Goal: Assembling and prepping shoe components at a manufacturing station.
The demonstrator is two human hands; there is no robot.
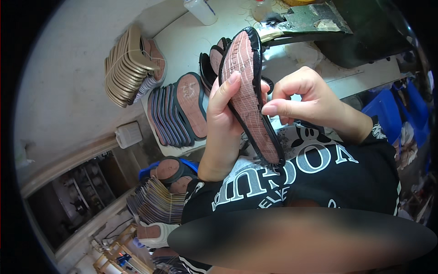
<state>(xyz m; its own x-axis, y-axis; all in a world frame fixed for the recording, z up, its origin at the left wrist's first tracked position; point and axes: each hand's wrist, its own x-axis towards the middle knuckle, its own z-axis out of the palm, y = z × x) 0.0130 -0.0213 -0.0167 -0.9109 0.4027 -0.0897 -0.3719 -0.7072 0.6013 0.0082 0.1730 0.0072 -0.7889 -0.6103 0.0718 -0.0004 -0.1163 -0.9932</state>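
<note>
A pinkish-brown shoe insole (248,98) with a black wrapped edge is held up on a slant in front of my chest. My left hand (224,102) grips it from the left, the thumb lying across its marked pink face and the other fingers mostly hidden behind. On its right side, my right hand (303,98) has thumb and forefinger bent together at the black edging; whatever is between the fingertips is too small to make out. Behind the held piece, more black-edged insoles (216,57) lie on the white table (182,36).
Rows of stacked soles (166,114) and a tied bundle of gold-edged soles (125,68) sit at the left. Below them is a blue basin (145,174) with more soles. A worn green machine part (315,23) and a white bottle (200,11) stand farther back. Blue bins (385,112) are at right.
</note>
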